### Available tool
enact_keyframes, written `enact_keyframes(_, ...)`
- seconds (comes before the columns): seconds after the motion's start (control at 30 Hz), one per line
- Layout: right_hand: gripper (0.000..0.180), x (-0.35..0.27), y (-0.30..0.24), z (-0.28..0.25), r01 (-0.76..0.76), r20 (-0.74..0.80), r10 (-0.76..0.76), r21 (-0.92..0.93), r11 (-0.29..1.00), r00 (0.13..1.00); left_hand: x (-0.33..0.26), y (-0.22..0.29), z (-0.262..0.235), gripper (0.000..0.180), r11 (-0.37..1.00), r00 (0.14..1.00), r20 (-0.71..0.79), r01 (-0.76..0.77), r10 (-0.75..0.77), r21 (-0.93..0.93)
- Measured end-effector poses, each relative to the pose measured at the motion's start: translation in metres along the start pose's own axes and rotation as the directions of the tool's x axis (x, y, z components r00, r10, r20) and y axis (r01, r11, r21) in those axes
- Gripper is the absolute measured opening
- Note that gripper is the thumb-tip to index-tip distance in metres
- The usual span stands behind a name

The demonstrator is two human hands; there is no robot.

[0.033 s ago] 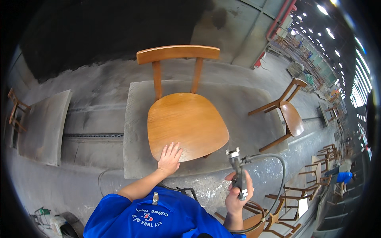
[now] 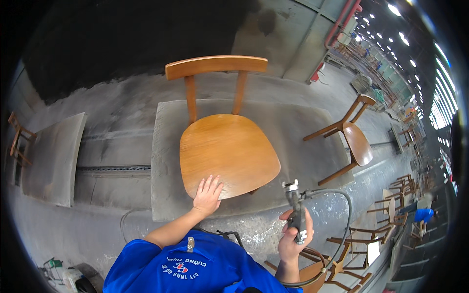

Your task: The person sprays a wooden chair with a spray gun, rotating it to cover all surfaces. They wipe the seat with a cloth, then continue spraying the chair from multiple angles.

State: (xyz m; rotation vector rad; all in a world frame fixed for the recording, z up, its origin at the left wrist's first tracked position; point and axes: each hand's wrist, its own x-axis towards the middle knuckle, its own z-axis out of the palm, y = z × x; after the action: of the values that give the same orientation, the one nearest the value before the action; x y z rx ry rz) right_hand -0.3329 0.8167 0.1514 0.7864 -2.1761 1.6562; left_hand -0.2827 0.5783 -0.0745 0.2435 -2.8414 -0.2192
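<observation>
Topping seat (image 2: 229, 151): left fingers (image 2: 208, 186); wrapping sprayer (image 2: 296, 216): right fingers (image 2: 309, 224)

the spray gun (image 2: 296, 207) has shifted slightly right; farther from the chair seat (image 2: 229, 154).

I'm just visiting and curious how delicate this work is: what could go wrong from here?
The bare left hand rests on the front of the chair seat; if the finish is tacky, which I can't tell, it might leave prints.

The right hand holds a spray gun near that seat, so stray spray could land on it.

The gun's hose loops past the chairs at lower right and might snag.
</observation>
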Motion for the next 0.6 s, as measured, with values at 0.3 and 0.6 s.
enact_keyframes(0.3,0.074,0.013,-0.006,-0.018,-0.080,-0.091,0.086,0.065,0.995,0.992,0.015,-0.002,0.008,0.077,1.000,1.000,-0.014,-0.003,0.003,-0.012)
enact_keyframes(0.6,0.072,0.003,-0.024,-0.049,-0.315,-0.020,0.323,0.168,0.934,0.946,0.051,-0.010,-0.025,0.091,0.997,1.000,0.005,0.014,-0.014,-0.069)
